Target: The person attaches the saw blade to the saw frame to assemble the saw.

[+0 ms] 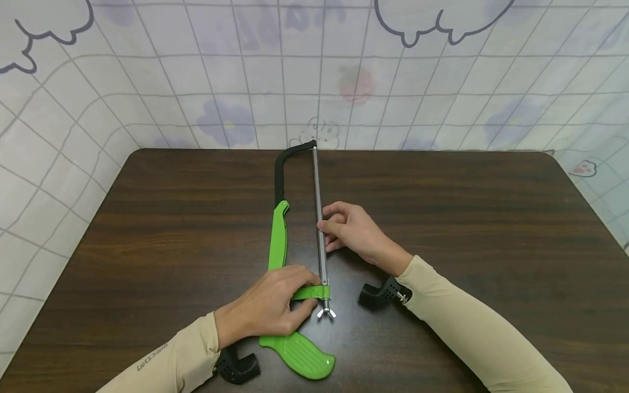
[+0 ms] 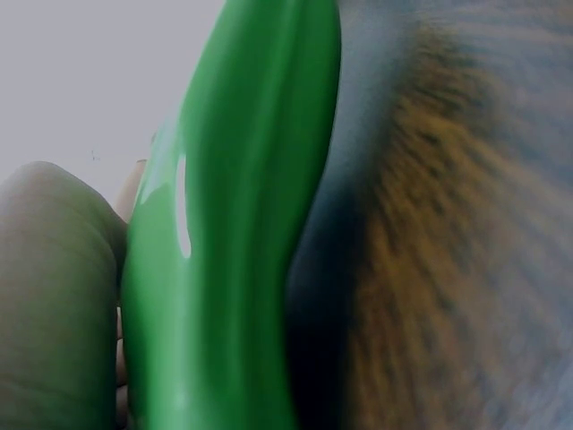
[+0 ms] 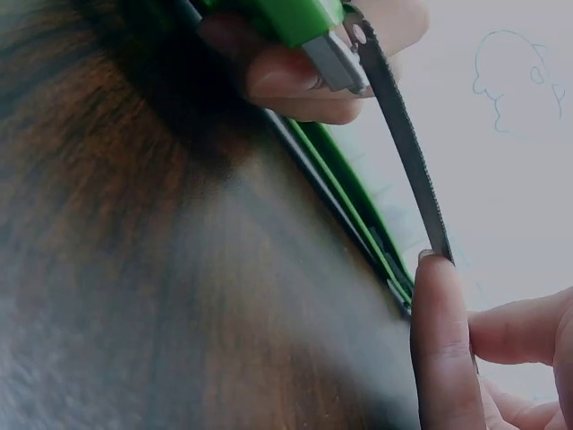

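Observation:
A hacksaw (image 1: 278, 234) with a green handle and a black front frame lies on the table, its front end pointing away from me. My left hand (image 1: 270, 303) grips the green frame by the short arm above the wing nut (image 1: 326, 313); the ridged handle (image 2: 242, 224) fills the left wrist view. About midway along the blade (image 1: 316, 185), my right hand (image 1: 361, 232) pinches it between thumb and fingers. In the right wrist view the toothed blade (image 3: 407, 134) runs to the silver holder (image 3: 336, 63); whether its hole sits on a pin I cannot tell.
The dark wood table (image 1: 172, 229) extends to both sides of the saw. A patterned white cloth (image 1: 413, 98) hangs behind its far edge. Black wrist mounts (image 1: 380, 293) sit under both forearms, near the tabletop.

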{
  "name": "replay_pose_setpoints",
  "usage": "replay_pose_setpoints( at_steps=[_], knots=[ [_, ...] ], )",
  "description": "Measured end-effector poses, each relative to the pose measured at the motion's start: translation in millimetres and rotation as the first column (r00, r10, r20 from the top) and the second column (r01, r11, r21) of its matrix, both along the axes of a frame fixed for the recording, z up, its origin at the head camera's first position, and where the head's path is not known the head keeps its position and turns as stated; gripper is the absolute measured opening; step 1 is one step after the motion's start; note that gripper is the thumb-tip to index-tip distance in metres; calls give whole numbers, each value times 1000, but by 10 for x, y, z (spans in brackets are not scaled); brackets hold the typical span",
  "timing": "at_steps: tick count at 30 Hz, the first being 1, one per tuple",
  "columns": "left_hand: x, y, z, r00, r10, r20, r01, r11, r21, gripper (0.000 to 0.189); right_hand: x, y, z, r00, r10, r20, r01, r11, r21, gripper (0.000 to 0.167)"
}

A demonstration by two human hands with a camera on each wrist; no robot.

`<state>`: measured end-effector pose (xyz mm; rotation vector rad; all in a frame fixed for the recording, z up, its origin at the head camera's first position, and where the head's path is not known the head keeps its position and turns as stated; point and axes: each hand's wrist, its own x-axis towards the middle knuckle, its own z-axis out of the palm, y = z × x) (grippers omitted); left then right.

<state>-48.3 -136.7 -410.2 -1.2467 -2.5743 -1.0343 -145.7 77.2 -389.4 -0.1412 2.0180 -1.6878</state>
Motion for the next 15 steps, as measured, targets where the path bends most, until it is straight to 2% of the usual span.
replay_pose_setpoints(
  at_steps=[4, 15],
  knots=[
    [-7, 4, 1, 1000, -3, -10, 3, 1000, 1, 16, -4, 1, 0, 1000, 1, -2, -1, 1000, -3, 37],
    [0, -1, -8, 1000, -5, 14, 5, 1000, -5, 17, -6, 7, -23, 1000, 1, -10, -2, 1000, -21, 38]
  ],
)
